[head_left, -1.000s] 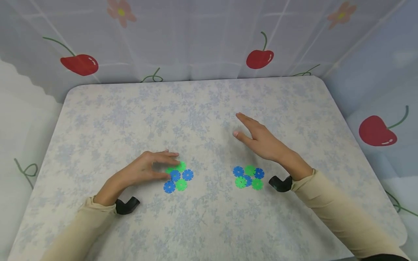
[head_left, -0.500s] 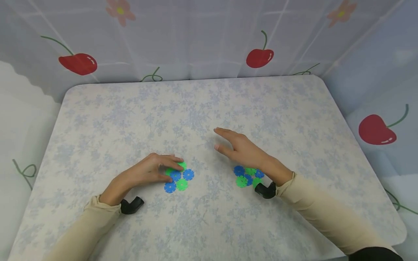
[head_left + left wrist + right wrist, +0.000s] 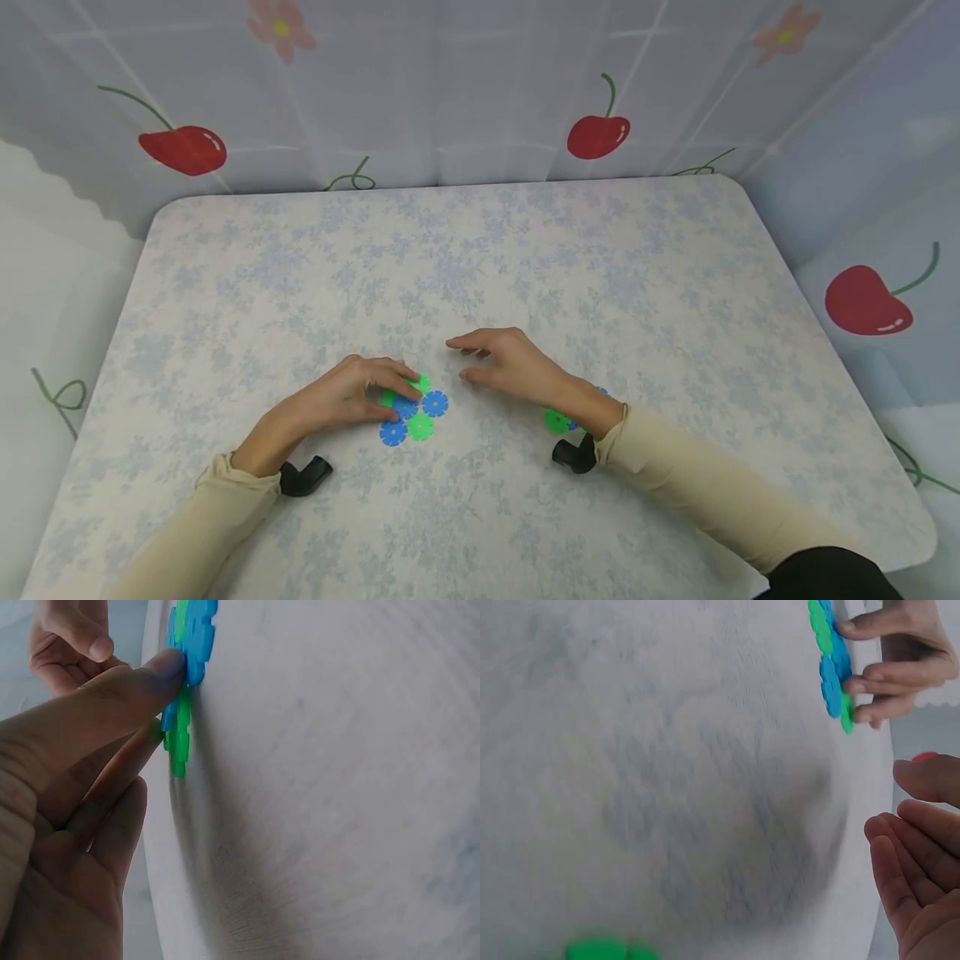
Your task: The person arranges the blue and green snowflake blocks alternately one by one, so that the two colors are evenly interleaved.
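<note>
A flat cluster of blue and green snowflake discs (image 3: 416,414) lies on the flowered table (image 3: 480,250), left of centre. My left hand (image 3: 386,387) pinches its near-left side, thumb on a blue disc (image 3: 193,645) and fingers over a green one (image 3: 178,742). The right wrist view shows those fingertips on the cluster's edge (image 3: 831,675). My right hand (image 3: 465,360) hovers just right of this cluster, fingers relaxed, holding nothing. A second blue and green cluster (image 3: 557,421) lies mostly hidden under my right wrist.
Black wrist mounts sit at my left cuff (image 3: 303,477) and right cuff (image 3: 573,454). A cherry-print curtain (image 3: 597,133) hangs round the table's back and sides. The tabletop bears only the two disc clusters.
My right hand has swept left and nearer, from beyond the right cluster to just beside the left one, and its wrist now covers the right cluster. My left hand stayed on the left cluster.
</note>
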The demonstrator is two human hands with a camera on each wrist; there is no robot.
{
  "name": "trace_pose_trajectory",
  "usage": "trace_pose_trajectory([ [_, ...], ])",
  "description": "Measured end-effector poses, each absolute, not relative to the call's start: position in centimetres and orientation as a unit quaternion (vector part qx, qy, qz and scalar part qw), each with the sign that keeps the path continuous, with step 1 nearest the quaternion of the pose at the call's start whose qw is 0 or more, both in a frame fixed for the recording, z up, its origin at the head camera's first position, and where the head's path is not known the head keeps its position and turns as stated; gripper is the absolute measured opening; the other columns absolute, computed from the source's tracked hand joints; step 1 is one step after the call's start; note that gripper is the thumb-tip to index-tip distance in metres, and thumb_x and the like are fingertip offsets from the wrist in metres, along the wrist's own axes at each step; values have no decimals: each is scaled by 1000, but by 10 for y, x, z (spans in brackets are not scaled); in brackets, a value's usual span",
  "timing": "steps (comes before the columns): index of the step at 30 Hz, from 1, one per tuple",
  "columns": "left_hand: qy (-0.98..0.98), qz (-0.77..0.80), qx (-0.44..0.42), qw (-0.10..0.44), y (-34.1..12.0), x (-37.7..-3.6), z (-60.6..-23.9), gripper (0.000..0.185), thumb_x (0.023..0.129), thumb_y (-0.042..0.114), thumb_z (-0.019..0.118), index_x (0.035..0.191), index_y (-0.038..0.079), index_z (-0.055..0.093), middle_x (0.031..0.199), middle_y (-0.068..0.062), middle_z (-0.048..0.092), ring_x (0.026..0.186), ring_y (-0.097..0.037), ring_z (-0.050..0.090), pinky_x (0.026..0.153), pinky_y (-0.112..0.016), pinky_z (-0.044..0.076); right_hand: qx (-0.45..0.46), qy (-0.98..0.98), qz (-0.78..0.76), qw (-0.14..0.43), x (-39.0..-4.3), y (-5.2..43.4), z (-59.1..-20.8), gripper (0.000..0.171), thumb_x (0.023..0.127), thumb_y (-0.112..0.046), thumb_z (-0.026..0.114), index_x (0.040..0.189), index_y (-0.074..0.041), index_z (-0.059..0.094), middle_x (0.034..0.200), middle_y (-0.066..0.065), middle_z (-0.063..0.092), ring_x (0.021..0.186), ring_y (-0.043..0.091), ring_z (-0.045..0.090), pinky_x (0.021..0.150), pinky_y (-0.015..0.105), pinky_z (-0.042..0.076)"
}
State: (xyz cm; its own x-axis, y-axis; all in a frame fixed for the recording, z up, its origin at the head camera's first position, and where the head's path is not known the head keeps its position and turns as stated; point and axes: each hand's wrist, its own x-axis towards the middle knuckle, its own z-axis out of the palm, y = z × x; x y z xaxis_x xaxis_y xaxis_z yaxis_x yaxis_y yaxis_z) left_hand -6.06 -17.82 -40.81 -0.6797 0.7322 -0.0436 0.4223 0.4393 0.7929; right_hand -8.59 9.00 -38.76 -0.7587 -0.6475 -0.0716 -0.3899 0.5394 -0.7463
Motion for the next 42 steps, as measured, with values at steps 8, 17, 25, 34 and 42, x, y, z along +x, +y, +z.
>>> trace_pose_trajectory([
  [8,822,398,362,186,-179,-62,-412,35,70,12,76,103,19,69,115,-1,62,111,-16,55,87,-30,48,-313,862,-353,186,-78,75,-399,41,82,-17,67,121,-13,59,115,-1,62,96,10,58,80,24,48],
  [17,822,399,363,183,-179,-63,-412,36,70,14,77,105,18,69,116,-1,62,114,-19,53,88,-32,47,-313,866,-346,180,-78,71,-399,41,82,-18,66,122,-14,59,115,-2,62,96,8,58,81,24,48],
  [25,821,402,362,181,-179,-62,-412,34,71,11,76,103,18,69,116,-2,61,116,-22,52,91,-34,46,-311,869,-340,181,-77,66,-401,40,82,-18,66,121,-14,59,114,-1,63,97,9,58,80,24,49],
  [34,829,398,347,184,-177,-60,-411,35,70,11,76,103,18,67,115,4,61,117,-15,49,95,-34,42,-311,867,-347,178,-75,65,-402,38,82,-19,66,119,-14,60,113,-1,63,96,10,59,80,25,49],
  [42,835,387,359,157,-178,-60,-410,42,67,16,80,106,17,65,112,8,60,112,-14,52,92,-33,44,-311,866,-349,177,-75,65,-400,38,82,-20,66,120,-14,60,114,-2,63,97,10,59,80,24,48],
])
